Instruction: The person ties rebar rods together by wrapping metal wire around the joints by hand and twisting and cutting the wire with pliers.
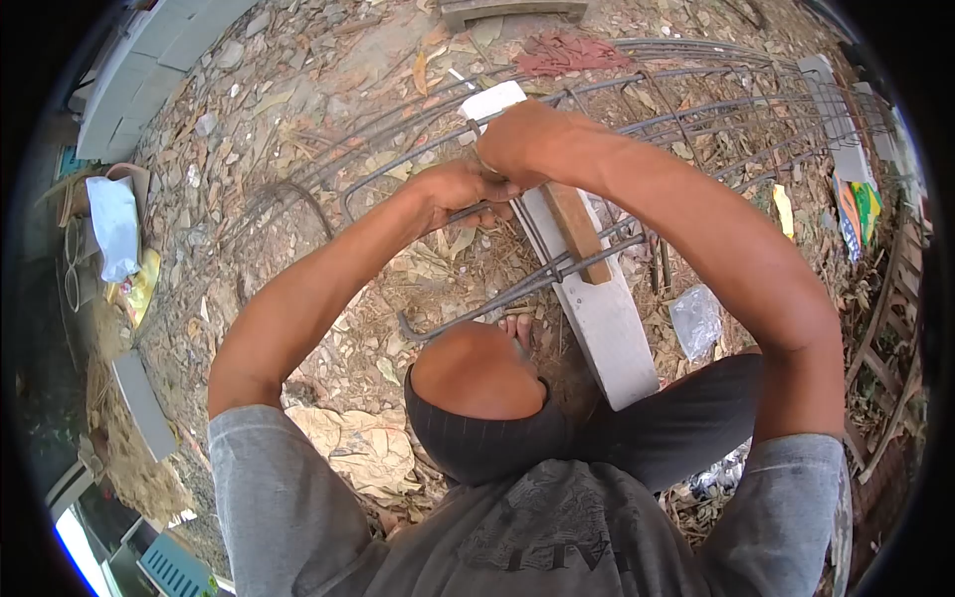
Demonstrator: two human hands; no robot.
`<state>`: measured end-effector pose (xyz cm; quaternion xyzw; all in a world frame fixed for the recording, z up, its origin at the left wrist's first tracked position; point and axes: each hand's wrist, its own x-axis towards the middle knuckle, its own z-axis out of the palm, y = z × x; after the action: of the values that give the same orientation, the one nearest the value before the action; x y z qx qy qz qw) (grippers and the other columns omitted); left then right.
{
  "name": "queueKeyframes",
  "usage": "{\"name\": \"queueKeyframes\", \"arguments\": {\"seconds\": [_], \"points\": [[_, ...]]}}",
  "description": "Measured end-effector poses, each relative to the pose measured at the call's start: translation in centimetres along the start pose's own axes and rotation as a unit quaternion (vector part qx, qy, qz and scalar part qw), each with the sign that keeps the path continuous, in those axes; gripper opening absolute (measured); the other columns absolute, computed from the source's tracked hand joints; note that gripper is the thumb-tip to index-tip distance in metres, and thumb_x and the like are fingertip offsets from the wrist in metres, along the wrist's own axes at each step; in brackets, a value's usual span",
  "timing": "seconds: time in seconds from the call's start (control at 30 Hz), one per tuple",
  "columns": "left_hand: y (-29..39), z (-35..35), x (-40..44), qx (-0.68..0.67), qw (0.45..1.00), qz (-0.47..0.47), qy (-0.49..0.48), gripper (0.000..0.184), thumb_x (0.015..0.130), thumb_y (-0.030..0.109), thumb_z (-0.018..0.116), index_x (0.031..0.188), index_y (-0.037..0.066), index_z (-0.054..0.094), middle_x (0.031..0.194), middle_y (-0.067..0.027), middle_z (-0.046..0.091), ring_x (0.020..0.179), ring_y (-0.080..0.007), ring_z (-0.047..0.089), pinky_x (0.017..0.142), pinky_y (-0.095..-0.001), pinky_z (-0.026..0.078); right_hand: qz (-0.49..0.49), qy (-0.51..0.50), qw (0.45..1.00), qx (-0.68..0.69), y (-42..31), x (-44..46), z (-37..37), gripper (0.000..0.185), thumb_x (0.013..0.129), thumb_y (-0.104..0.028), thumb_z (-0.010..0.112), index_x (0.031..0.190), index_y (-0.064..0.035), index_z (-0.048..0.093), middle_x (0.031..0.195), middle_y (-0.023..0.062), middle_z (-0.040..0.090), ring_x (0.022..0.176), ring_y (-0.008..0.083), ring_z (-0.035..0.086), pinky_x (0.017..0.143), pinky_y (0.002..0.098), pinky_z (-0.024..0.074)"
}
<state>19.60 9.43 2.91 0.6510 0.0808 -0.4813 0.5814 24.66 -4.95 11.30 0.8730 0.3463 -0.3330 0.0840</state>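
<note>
My left hand [460, 191] is closed around a steel reinforcing bar of the rebar cage [686, 132], its fingers curled under the bar. My right hand [522, 147] is closed just above and beside it, touching it; what its fingers hold is hidden. Both hands are over a long grey concrete block [619, 343] that runs under the bars toward my knees. A brown wooden piece [577, 234] lies on this block. Near my bent knee, bar ends [512, 291] cross the block, one with a hooked tip.
Another grey block [834, 114] supports the cage at the far right. A concrete piece [512, 10] lies at the top. Clear plastic [695, 320] is to the right, a white bag [113, 227] to the left. Dry leaves and rubble cover the ground.
</note>
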Motion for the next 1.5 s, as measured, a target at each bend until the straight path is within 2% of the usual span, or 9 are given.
{"name": "queueKeyframes", "arguments": {"seconds": [0.17,0.27,0.7,0.73,0.83,1.03,1.17,1.37,1.5], "points": [[-0.3,-1.1,1.8,0.003,0.996,-0.052,-0.07,0.037,0.098,0.038,0.076,0.123,0.011,0.073,0.099,-0.0041,0.072,0.075,-0.0089,0.059,0.06,-0.0222,0.045,-0.027,-0.03,0.994,-0.102,-0.7,0.2,-1.1,0.022,0.085,-0.009,0.076,0.104,0.0018,0.078,0.106,0.0223,0.077,0.102,0.0368,0.075,0.087,0.0441,0.0606],[-0.2,-1.1,2.2,0.01,0.996,-0.041,-0.075,0.041,0.099,0.04,0.075,0.125,0.009,0.072,0.098,-0.0023,0.07,0.075,-0.0086,0.056,0.059,-0.0222,0.044,-0.051,0.045,0.985,-0.159,0.4,1.5,0.7,0.024,0.082,-0.01,0.08,0.103,0.0021,0.077,0.106,0.0225,0.076,0.104,0.0363,0.075,0.089,0.0442,0.0607],[-0.2,-0.7,0.6,-0.015,0.999,-0.016,-0.048,0.037,0.099,0.036,0.076,0.119,0.004,0.075,0.085,-0.0009,0.067,0.061,-0.0037,0.051,0.047,-0.02,0.036,0.06,0.076,0.993,0.072,0.5,-2.5,1.8,0.026,0.086,-0.017,0.076,0.102,0.0033,0.077,0.104,0.0252,0.075,0.102,0.0403,0.074,0.086,0.0478,0.0587],[-0.2,-0.8,0.7,-0.014,0.998,-0.021,-0.06,0.033,0.101,0.036,0.073,0.116,0.007,0.071,0.083,0.0022,0.062,0.061,-0.0027,0.05,0.044,-0.018,0.036,0.082,0.075,0.991,0.073,0.4,-2.4,2.1,0.024,0.086,-0.019,0.078,0.103,-0.0023,0.08,0.108,0.0171,0.078,0.103,0.0335,0.076,0.084,0.0447,0.061],[-0.3,-0.7,0.7,0.001,0.999,-0.016,-0.041,0.033,0.099,0.038,0.075,0.112,0.007,0.071,0.083,0.0024,0.062,0.061,-0.0028,0.05,0.045,-0.0185,0.034,0.1,0.153,0.973,0.139,0.0,-4.4,4.0,0.02,0.087,-0.014,0.072,0.101,0.0008,0.078,0.103,0.0249,0.075,0.098,0.0414,0.074,0.084,0.0493,0.0576],[-0.5,-0.6,0.6,-0.01,0.999,-0.004,-0.042,0.032,0.097,0.04,0.078,0.102,0.009,0.069,0.085,0.0017,0.064,0.06,-0.0031,0.048,0.046,-0.0189,0.032,0.041,0.36,0.896,0.259,0.6,-5.2,10.2,0.019,0.093,-0.011,0.064,0.102,-0.0035,0.079,0.1,0.0219,0.074,0.092,0.0407,0.072,0.082,0.0498,0.055],[-0.6,-0.6,0.5,-0.022,0.999,0.003,-0.041,0.033,0.096,0.04,0.08,0.098,0.009,0.068,0.084,0.0013,0.065,0.06,-0.0036,0.049,0.045,-0.0197,0.032,0.067,0.366,0.889,0.268,0.0,-5.1,10.4,0.019,0.094,-0.012,0.064,0.102,-0.0038,0.078,0.103,0.0207,0.073,0.093,0.04,0.071,0.084,0.0493,0.0547],[-0.8,-0.7,0.8,-0.031,0.999,-0.005,-0.037,0.032,0.095,0.039,0.08,0.097,0.01,0.068,0.082,0.0017,0.063,0.059,-0.0038,0.045,0.044,-0.0204,0.03,-0.009,0.403,0.863,0.305,0.2,-6.3,13.2,0.02,0.09,-0.009,0.068,0.108,-0.0056,0.078,0.103,0.0188,0.07,0.097,0.0422,0.069,0.085,0.0513,0.0553],[-1.2,-0.6,0.7,-0.071,0.997,-0.007,-0.028,0.028,0.095,0.031,0.081,0.1,0.004,0.073,0.08,-0.0015,0.064,0.057,-0.0054,0.046,0.042,-0.021,0.029,-0.042,0.413,0.885,0.212,0.3,-6.7,14.0,0.026,0.085,-0.008,0.073,0.11,-0.0064,0.066,0.104,0.013,0.061,0.099,0.0396,0.066,0.083,0.0497,0.0552]]}}
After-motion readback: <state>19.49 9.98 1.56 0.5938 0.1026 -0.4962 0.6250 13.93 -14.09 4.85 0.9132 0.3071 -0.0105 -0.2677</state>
